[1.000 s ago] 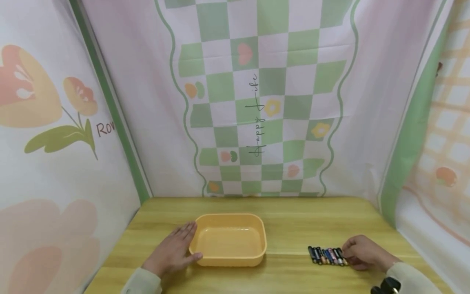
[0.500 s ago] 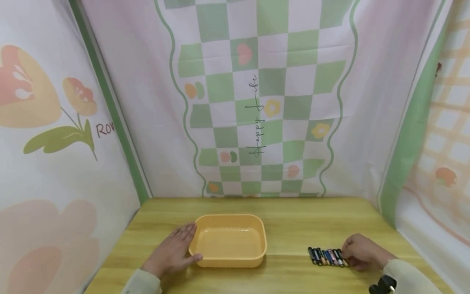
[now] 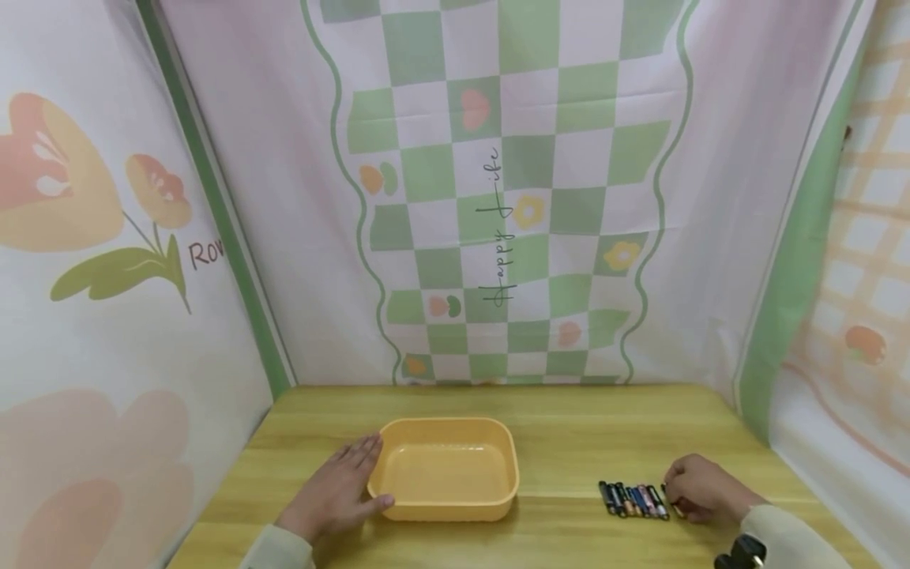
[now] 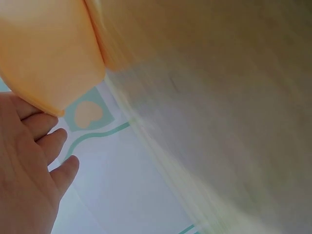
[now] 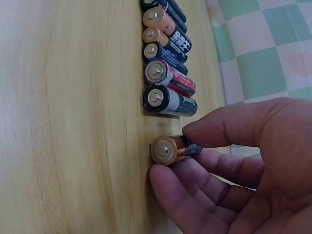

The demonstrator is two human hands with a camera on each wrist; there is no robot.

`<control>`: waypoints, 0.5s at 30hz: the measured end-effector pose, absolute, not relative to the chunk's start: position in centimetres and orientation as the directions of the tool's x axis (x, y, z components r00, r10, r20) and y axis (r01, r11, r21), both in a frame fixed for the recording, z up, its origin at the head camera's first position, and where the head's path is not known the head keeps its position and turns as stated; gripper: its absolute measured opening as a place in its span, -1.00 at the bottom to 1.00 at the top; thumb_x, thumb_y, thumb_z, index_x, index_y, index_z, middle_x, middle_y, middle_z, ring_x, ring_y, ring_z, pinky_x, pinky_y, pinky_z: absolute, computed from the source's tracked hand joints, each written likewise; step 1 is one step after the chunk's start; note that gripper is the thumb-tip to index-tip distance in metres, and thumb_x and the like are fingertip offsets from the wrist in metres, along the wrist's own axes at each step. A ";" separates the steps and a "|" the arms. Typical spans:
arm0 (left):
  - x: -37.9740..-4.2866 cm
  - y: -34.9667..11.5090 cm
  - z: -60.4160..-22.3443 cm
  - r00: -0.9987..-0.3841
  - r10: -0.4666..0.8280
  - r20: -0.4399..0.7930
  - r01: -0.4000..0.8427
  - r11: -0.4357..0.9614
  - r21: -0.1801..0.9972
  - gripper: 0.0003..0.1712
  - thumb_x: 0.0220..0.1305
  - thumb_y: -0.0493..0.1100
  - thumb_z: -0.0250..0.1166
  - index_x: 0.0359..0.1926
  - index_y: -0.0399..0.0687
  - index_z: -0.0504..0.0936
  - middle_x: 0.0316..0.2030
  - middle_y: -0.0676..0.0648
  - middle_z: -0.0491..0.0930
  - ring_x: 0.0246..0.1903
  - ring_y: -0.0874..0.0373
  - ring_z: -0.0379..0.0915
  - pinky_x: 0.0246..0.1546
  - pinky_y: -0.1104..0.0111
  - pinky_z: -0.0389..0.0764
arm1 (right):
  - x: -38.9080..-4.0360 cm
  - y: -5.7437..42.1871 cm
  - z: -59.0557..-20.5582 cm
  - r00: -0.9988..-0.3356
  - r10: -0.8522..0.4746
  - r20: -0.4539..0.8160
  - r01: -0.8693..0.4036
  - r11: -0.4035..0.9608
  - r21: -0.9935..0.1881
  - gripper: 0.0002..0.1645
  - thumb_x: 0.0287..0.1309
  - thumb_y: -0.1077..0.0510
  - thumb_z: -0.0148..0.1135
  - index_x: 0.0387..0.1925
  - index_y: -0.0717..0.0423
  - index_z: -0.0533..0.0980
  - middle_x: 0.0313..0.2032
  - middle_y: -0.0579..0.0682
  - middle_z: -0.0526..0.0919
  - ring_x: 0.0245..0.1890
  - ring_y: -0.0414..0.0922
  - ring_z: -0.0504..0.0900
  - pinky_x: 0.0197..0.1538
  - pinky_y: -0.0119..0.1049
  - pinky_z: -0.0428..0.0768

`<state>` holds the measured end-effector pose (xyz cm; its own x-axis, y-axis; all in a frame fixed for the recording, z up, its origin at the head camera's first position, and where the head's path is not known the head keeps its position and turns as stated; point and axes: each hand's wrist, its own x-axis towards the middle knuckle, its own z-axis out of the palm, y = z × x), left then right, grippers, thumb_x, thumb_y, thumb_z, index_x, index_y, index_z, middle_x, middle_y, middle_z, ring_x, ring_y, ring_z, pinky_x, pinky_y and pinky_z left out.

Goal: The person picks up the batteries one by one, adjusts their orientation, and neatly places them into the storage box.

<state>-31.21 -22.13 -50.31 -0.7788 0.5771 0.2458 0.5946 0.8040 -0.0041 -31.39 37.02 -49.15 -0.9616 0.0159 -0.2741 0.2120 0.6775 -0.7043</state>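
A copper-topped battery (image 5: 165, 150) is pinched between the thumb and fingers of my right hand (image 3: 700, 486), on the right of the table. It lies a small gap away from a row of several batteries (image 3: 633, 500), dark, copper, blue and red, laid side by side. The end one nearest my hand is a black and silver battery (image 5: 170, 100). My left hand (image 3: 327, 494) rests along the left side of a yellow plastic basin (image 3: 444, 512), fingers extended at its rim and thumb at the front corner. In the left wrist view, fingertips touch the basin's edge.
The wooden table (image 3: 569, 427) carries the basin near its middle and the batteries to the right. A checked curtain (image 3: 526, 158) hangs at the table's back edge, with a flowered curtain (image 3: 85, 340) on the left.
My right hand has drawn the copper-topped battery slightly to the right, opening a gap from the row. The left hand and basin keep their places.
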 end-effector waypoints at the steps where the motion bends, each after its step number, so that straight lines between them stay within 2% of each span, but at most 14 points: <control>1: -31.2 -22.1 -50.3 -0.777 0.578 0.248 0.596 0.803 -0.004 0.02 0.37 0.41 -0.08 0.44 -0.37 0.10 0.44 -0.29 0.05 0.41 -0.17 0.00 0.36 -0.01 0.10 | -31.4 37.1 -49.2 -0.963 0.009 -0.270 0.206 0.672 -0.711 -0.83 -0.09 0.39 0.17 -0.34 0.31 0.52 -0.55 0.04 0.53 -0.58 -0.12 0.51 -0.53 -0.29 0.59; 5: -31.2 -22.1 -50.3 -0.774 0.577 0.260 0.595 0.804 -0.014 0.02 0.36 0.43 -0.09 0.43 -0.37 0.12 0.43 -0.29 0.08 0.40 -0.16 0.02 0.36 0.00 0.11 | -31.4 37.8 -49.6 -0.967 -0.045 -0.253 0.176 0.601 -0.780 -0.78 -0.06 0.40 0.17 -0.28 0.40 0.52 -0.53 0.03 0.53 -0.56 -0.13 0.51 -0.50 -0.25 0.61; 10: -31.2 -22.1 -50.2 -0.786 0.568 0.243 0.583 0.812 -0.012 0.03 0.36 0.44 -0.10 0.45 -0.34 0.09 0.45 -0.26 0.05 0.41 -0.14 0.00 0.36 0.00 0.09 | -31.2 39.3 -50.3 -0.952 -0.164 -0.257 0.167 0.427 -0.889 -0.66 0.08 0.41 0.14 -0.11 0.60 0.42 -0.46 0.04 0.54 -0.50 -0.14 0.52 -0.41 -0.20 0.65; 15: -31.2 -21.8 -50.1 -0.778 0.570 0.262 0.591 0.807 -0.002 0.01 0.36 0.40 -0.03 0.43 -0.36 0.13 0.44 -0.28 0.09 0.40 -0.16 0.03 0.35 -0.01 0.11 | -30.9 40.3 -50.2 -0.933 -0.220 -0.283 0.221 0.269 -0.937 -0.55 0.19 0.38 0.15 0.03 0.65 0.32 -0.31 0.06 0.57 -0.39 -0.12 0.59 -0.25 -0.18 0.69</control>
<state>-31.23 -21.79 -50.09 -0.7784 0.5703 0.2622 0.5905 0.8070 -0.0022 -30.91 40.32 -50.24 -0.9334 -0.2203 -0.2831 0.2207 0.2694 -0.9374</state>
